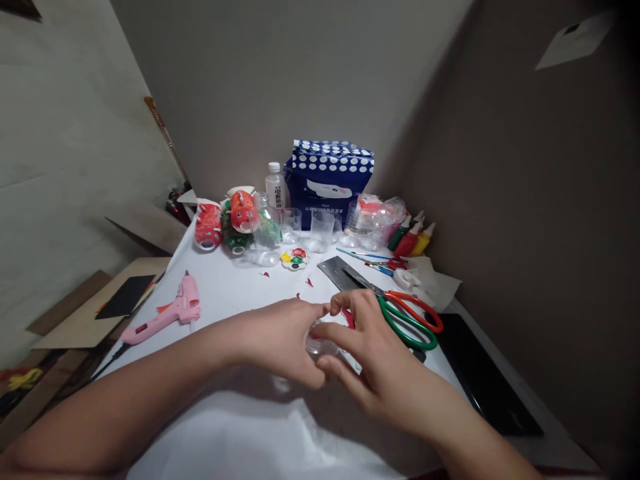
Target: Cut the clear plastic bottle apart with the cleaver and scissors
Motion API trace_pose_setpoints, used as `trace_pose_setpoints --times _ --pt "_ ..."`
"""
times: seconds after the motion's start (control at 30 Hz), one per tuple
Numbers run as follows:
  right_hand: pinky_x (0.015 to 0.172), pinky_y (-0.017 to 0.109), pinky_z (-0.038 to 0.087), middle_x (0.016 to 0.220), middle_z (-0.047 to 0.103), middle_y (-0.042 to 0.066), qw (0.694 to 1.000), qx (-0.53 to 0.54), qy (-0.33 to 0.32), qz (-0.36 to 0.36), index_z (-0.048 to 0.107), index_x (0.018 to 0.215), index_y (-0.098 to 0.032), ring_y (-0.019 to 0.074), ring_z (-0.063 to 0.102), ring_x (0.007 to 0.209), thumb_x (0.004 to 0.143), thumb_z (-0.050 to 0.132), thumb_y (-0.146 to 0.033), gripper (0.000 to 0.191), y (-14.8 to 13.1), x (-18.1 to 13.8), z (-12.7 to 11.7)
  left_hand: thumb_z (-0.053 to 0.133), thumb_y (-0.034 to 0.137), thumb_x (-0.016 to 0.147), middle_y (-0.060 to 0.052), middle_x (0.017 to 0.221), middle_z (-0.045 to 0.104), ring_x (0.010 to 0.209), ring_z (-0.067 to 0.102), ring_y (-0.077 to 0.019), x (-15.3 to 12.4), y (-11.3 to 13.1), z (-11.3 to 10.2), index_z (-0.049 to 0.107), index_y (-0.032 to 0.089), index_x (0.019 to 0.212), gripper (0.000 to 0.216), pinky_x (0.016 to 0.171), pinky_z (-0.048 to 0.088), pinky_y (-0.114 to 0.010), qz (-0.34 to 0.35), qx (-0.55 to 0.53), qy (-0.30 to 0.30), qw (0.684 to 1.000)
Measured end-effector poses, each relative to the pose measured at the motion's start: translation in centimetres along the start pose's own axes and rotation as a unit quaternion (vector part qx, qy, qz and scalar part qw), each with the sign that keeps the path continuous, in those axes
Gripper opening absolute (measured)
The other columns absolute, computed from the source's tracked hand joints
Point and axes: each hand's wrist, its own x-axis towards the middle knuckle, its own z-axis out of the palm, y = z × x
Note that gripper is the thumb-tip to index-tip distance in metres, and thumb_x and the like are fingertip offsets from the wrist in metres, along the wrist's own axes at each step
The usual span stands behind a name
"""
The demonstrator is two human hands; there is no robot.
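Between my two hands, over the near middle of the table, is a clear plastic bottle [321, 345]; only part of it shows. My left hand [286, 340] wraps round it from the left, thumb towards me. From the right, the curled fingers and thumb of my right hand [367, 350] grip it. White and red bits show behind my right fingers, but I cannot make out what they belong to. Just beyond my right hand lie scissors [407, 320] with one green and one orange handle, their blades over a grey metal plate [337, 273].
A pink glue gun [183, 303] lies on the left. Red and green fish-like figures [207, 227], clear cups [323, 227], a blue bag [330, 180] and a white-capped bottle [275, 187] stand at the back. Paint bottles [410, 239], brushes [380, 269] and a black panel [485, 373] are rightward.
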Motion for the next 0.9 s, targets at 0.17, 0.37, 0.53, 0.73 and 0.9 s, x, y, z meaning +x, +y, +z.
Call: trace_pose_setpoints --times 0.17,0.37,0.53,0.73,0.9 --pt "0.071 0.032 0.040 0.085 0.047 0.004 0.993 0.071 0.085 0.032 0.062 0.081 -0.019 0.0183 0.045 0.082 0.089 0.050 -0.016 0.015 1.4 0.3 1.8 0.073 0.043 0.059 -0.009 0.117 0.062 0.101 0.059 -0.0266 0.6 -0.8 0.5 0.044 0.021 0.132 0.082 0.083 0.048 -0.034 -0.005 0.017 0.075 0.997" --pt "0.071 0.030 0.039 0.078 0.045 0.001 0.949 0.253 0.144 0.119 0.067 0.083 -0.020 0.0159 0.047 0.076 0.093 0.050 -0.027 0.021 2.0 0.6 2.6 0.070 0.035 0.061 -0.011 0.119 0.061 0.106 0.059 -0.0275 0.5 -0.6 0.8 0.048 0.016 0.131 0.076 0.090 0.047 -0.037 -0.018 0.019 0.158 0.987" --pt "0.072 0.030 0.038 0.079 0.046 0.000 0.957 0.264 0.021 0.118 0.072 0.084 -0.022 0.0164 0.046 0.080 0.088 0.058 -0.027 0.016 2.0 0.5 1.7 0.065 0.026 0.058 -0.009 0.108 0.063 0.100 0.059 -0.0271 0.4 -0.6 1.2 0.057 0.017 0.120 0.063 0.086 0.050 -0.038 -0.005 0.074 0.137 0.988" --pt "0.069 0.031 0.039 0.070 0.043 -0.001 0.934 0.284 0.137 0.166 0.073 0.081 -0.022 0.0159 0.045 0.071 0.086 0.059 -0.031 0.018 2.0 1.0 3.2 0.057 0.020 0.064 -0.015 0.119 0.055 0.119 0.044 -0.0305 1.4 -0.6 2.8 0.039 0.006 0.137 0.076 0.103 0.039 -0.045 0.016 0.169 0.300 0.939" --pt "0.072 0.031 0.040 0.076 0.042 0.000 0.943 0.276 0.099 0.156 0.066 0.072 -0.020 0.0159 0.045 0.075 0.088 0.055 -0.028 0.021 1.7 1.1 3.5 0.053 0.016 0.067 -0.016 0.125 0.055 0.129 0.038 -0.0307 1.4 -0.8 3.3 0.038 0.006 0.136 0.072 0.107 0.036 -0.046 0.020 0.199 0.284 0.938"
